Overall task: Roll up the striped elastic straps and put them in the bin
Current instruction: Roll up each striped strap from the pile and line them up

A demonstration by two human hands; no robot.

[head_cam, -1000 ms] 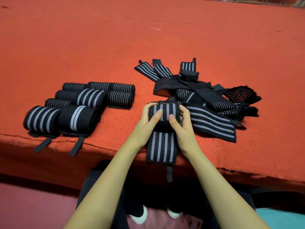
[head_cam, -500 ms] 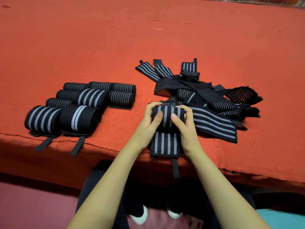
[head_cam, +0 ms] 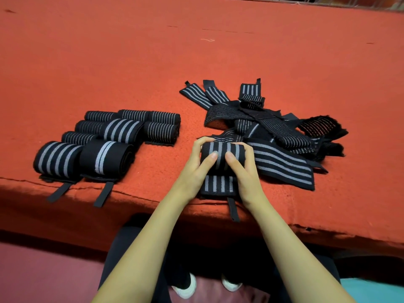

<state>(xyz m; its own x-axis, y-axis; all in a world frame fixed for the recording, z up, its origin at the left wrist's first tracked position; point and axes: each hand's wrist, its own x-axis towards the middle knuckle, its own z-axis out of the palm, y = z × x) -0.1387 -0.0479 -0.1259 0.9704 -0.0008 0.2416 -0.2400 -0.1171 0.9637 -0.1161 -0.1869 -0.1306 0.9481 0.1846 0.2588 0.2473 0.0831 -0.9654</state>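
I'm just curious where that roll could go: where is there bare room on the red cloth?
Bare: the red cloth beyond both groups, and the strip between the rolled straps and the left hand. Crowded: beside the right hand, where the loose pile lies close to the half-rolled strap.

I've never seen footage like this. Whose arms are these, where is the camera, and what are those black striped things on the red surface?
No machine here: these are a person's bare arms, filmed by a camera worn on the head, looking down. The left hand and right hand both grip a striped strap, partly rolled, its flat end lying toward the near edge. Left of it sit finished rolls; right of it lies a loose pile of unrolled straps, all on a red cloth.
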